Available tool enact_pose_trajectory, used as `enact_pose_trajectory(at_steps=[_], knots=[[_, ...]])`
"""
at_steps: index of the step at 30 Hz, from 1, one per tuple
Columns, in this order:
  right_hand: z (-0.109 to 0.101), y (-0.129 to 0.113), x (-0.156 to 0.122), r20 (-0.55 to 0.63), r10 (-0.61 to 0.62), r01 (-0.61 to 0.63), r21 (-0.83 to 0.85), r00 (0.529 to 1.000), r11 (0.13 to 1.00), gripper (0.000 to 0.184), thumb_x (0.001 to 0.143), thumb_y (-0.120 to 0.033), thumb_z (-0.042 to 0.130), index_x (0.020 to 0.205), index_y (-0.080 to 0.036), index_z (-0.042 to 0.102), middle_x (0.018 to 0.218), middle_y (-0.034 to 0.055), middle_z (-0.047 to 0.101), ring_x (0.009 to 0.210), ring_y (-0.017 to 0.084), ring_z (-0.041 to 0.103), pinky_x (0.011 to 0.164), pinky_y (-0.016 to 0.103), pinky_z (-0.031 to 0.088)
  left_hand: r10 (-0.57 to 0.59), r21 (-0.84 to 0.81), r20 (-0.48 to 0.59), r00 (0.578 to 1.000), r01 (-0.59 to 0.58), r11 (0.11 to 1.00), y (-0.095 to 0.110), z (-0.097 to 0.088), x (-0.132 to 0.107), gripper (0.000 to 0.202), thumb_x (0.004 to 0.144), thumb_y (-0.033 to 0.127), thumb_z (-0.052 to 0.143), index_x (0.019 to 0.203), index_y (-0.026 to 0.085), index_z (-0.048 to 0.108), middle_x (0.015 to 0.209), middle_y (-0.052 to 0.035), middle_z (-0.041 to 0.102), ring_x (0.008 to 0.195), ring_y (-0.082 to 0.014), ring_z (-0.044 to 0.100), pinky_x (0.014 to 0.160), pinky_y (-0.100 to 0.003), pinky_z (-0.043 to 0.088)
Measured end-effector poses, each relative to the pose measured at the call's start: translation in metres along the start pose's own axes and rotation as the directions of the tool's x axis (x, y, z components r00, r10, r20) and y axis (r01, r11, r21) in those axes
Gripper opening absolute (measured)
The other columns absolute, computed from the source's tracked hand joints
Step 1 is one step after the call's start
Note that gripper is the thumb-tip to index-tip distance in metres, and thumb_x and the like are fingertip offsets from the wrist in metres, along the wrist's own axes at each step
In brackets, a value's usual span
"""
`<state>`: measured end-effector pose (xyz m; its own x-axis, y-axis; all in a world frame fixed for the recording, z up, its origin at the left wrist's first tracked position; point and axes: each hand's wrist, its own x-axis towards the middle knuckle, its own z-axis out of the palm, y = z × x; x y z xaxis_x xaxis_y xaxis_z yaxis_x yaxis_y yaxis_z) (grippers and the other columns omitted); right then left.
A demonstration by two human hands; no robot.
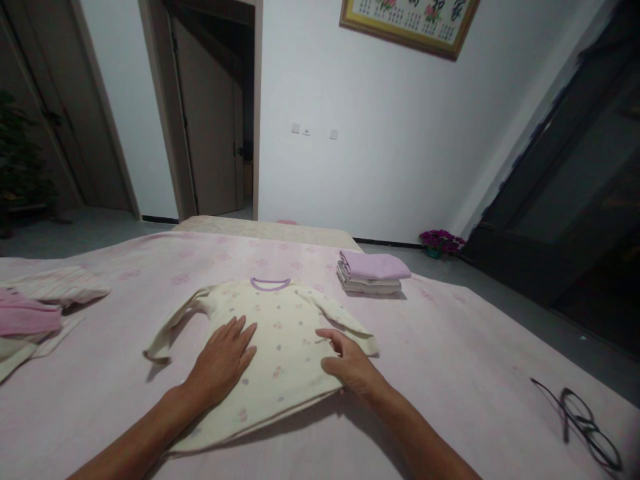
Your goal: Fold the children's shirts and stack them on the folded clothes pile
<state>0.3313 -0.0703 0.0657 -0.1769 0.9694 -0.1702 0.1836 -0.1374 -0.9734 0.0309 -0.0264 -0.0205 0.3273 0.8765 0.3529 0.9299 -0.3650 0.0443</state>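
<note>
A cream long-sleeved shirt [285, 320] with a small pink and lilac print and a lilac collar lies spread face up on a pink floral bedspread [450, 347]. My left hand [223, 360] rests flat on its front, fingers apart. My right hand [350, 363] sits at the shirt's right side, curved, with the thumb and fingers spread on the cloth. Both sleeves stretch outward and slope down. A folded stack of garments [373, 275], topped with lilac, lies beyond the collar.
A loose heap of striped and pink clothes [45, 300] lies at the bed's left edge. Dark-framed glasses [583, 423] lie on the bedspread at right. A potted magenta plant [440, 243] stands on the floor beyond the bed, below a white wall with doorways.
</note>
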Motion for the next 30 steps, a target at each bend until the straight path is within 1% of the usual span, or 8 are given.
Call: enact_pose_trajectory(at_steps=[4,7,11,14,18,21,26,30], knots=[[-0.039,-0.008,-0.007,0.143,0.182,-0.11,-0.407,0.973,0.907,0.042,0.07,-0.023,0.062,0.112,-0.018,0.068,0.071,-0.0036,0.061,0.042,0.008,0.046,0.041,0.021,0.035,0.002,-0.007,-0.016,1.0,-0.002,1.0,0.001,0.001,0.0,0.05,0.101,0.041,0.042,0.144,0.021,0.056,0.151,-0.0145,0.052,0.142,-0.0319,0.045,0.117,-0.049,0.037],[-0.049,-0.022,-0.002,0.063,0.054,-0.002,-0.639,0.997,0.77,0.028,0.081,-0.024,0.058,0.105,-0.019,0.072,0.068,-0.001,0.066,0.052,0.012,0.058,0.052,0.022,0.041,-0.005,-0.016,-0.02,1.0,0.005,1.0,0.003,0.0,0.001,0.049,0.1,0.04,0.043,0.143,0.02,0.057,0.151,-0.0153,0.052,0.142,-0.0326,0.045,0.117,-0.051,0.037],[-0.018,-0.04,0.02,0.011,-0.242,0.166,-0.757,0.97,0.632,0.036,0.092,-0.027,0.05,0.123,-0.021,0.068,0.118,0.0081,0.073,0.106,0.022,0.067,0.091,0.031,0.049,-0.015,-0.015,-0.016,1.0,0.015,1.0,0.004,0.0,0.0,0.05,0.1,0.04,0.043,0.143,0.02,0.057,0.151,-0.016,0.052,0.141,-0.0332,0.046,0.116,-0.052,0.037],[0.025,-0.036,0.045,0.16,-0.311,0.312,-0.783,0.937,0.538,0.053,0.097,-0.033,0.047,0.147,-0.016,0.048,0.15,0.0144,0.051,0.139,0.025,0.047,0.114,0.038,0.036,-0.009,-0.024,-0.03,1.0,0.008,1.0,0.003,-0.001,0.0,0.05,0.1,0.041,0.043,0.143,0.021,0.057,0.152,-0.0152,0.052,0.142,-0.032,0.046,0.116,-0.051,0.038],[0.064,-0.012,0.078,0.294,-0.285,0.393,-0.827,0.912,0.403,0.061,0.103,-0.04,0.037,0.155,-0.009,0.036,0.163,0.0182,0.029,0.153,0.028,0.022,0.123,0.045,0.02,0.004,-0.004,0.0,1.0,-0.004,1.0,0.001,-0.003,0.001,0.051,0.1,0.041,0.042,0.145,0.021,0.056,0.152,-0.015,0.051,0.143,-0.0319,0.045,0.116,-0.051,0.038],[0.064,0.005,0.098,0.26,-0.249,0.338,-0.87,0.933,0.359,0.067,0.103,-0.05,0.033,0.157,-0.009,0.032,0.166,0.0176,0.02,0.155,0.03,0.012,0.125,0.049,0.012,0.0,-0.004,0.011,1.0,0.0,1.0,0.001,-0.001,0.0,0.051,0.1,0.041,0.042,0.145,0.021,0.055,0.153,-0.0148,0.05,0.143,-0.032,0.043,0.117,-0.051,0.037],[0.047,0.014,0.111,0.127,-0.264,0.216,-0.915,0.956,0.34,0.069,0.103,-0.051,0.031,0.156,-0.006,0.033,0.165,0.0182,0.021,0.155,0.03,0.012,0.125,0.047,0.009,-0.005,-0.054,-0.033,0.999,0.003,0.999,0.0,-0.001,-0.002,0.047,0.1,0.039,0.044,0.142,0.022,0.058,0.151,-0.0128,0.052,0.142,-0.0305,0.045,0.117,-0.05,0.037],[0.046,0.015,0.11,0.109,-0.292,0.208,-0.919,0.95,0.335,0.066,0.103,-0.049,0.035,0.155,-0.009,0.036,0.165,0.0163,0.025,0.155,0.029,0.015,0.125,0.047,0.012,-0.029,-0.028,-0.161,0.987,0.025,0.999,-0.013,-0.03,-0.002,0.041,0.097,0.028,0.044,0.132,0.025,0.063,0.146,-0.0091,0.058,0.14,-0.0306,0.045,0.117,-0.053,0.035]])
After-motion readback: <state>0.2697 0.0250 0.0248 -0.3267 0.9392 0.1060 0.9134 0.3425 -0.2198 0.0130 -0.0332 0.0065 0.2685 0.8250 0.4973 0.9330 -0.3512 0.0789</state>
